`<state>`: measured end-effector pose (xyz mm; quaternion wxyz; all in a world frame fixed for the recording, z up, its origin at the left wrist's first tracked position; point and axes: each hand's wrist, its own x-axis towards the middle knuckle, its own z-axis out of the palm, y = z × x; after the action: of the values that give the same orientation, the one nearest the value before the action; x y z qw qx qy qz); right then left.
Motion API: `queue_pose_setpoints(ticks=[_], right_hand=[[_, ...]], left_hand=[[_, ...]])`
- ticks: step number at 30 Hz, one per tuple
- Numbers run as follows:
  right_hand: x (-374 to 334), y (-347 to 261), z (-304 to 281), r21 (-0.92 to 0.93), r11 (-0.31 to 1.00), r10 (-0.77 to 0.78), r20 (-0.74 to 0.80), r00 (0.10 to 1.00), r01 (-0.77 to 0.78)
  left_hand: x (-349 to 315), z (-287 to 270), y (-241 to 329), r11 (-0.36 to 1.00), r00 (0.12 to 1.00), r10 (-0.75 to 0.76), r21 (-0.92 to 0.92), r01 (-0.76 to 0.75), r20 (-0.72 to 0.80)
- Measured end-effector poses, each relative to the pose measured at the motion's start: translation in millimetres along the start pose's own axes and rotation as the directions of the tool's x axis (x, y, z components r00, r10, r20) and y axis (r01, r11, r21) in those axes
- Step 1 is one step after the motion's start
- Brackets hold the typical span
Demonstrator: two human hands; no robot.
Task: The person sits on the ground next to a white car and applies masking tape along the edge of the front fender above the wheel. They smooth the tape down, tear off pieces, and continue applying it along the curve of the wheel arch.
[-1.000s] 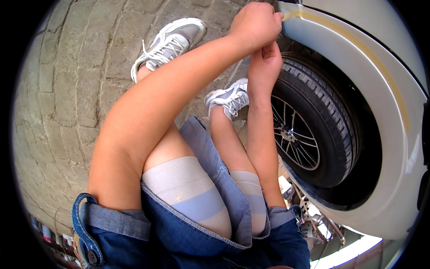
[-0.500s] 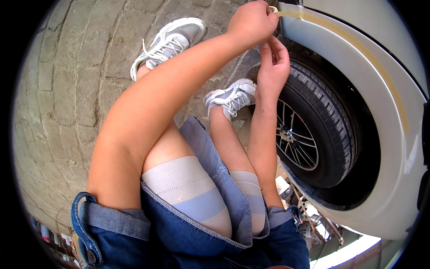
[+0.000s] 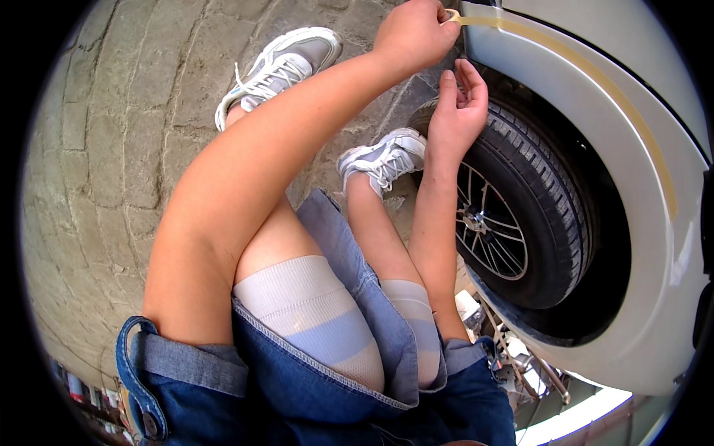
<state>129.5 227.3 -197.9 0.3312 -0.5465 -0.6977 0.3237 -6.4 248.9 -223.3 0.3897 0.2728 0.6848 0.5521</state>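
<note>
In the head view, the left hand (image 3: 416, 33) pinches a tape roll (image 3: 452, 15) at the far end of the pale wheel arch (image 3: 654, 290). The right hand (image 3: 458, 115), fingers parted, looks empty; a slanted tug could lift the strip (image 3: 552, 43).

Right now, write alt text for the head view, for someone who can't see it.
A person's left hand holds a roll of tape, whose yellowish strip curves along a pale car fender. The right hand, open with fingers loosely bent, is near the black tyre; grey-and-white shoes rest on paving.
</note>
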Motion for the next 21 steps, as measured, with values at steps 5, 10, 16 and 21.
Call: queue_pose_setpoints(ticks=[5, 10, 16, 21], right_hand=[[-0.4, -7.9, 1.8, -0.03, 0.997, -0.074, 0.017, 0.997, 0.074], [3.9, -36.7, -6.5, -0.372, 0.81, -0.427, 0.155, 0.891, 0.453], [27.1, -44.3, -30.6, -0.636, 0.346, -0.498, 0.498, 0.709, 0.69], [26.7, -62.3, -36.8, -0.689, 0.194, -0.407, 0.591, 0.697, 0.698]], left_hand=[[0.5, -2.3, -1.4, 1.0, 1.0, 0.011, -0.021, -0.011, 0.013], [2.1, -3.1, -5.7, 0.997, 0.998, 0.065, -0.048, -0.063, 0.027], [0.8, -1.9, -5.6, 0.994, 0.997, 0.07, -0.089, -0.071, -0.012], [1.5, -2.5, -2.4, 0.997, 0.999, 0.036, -0.064, -0.035, 0.02]])
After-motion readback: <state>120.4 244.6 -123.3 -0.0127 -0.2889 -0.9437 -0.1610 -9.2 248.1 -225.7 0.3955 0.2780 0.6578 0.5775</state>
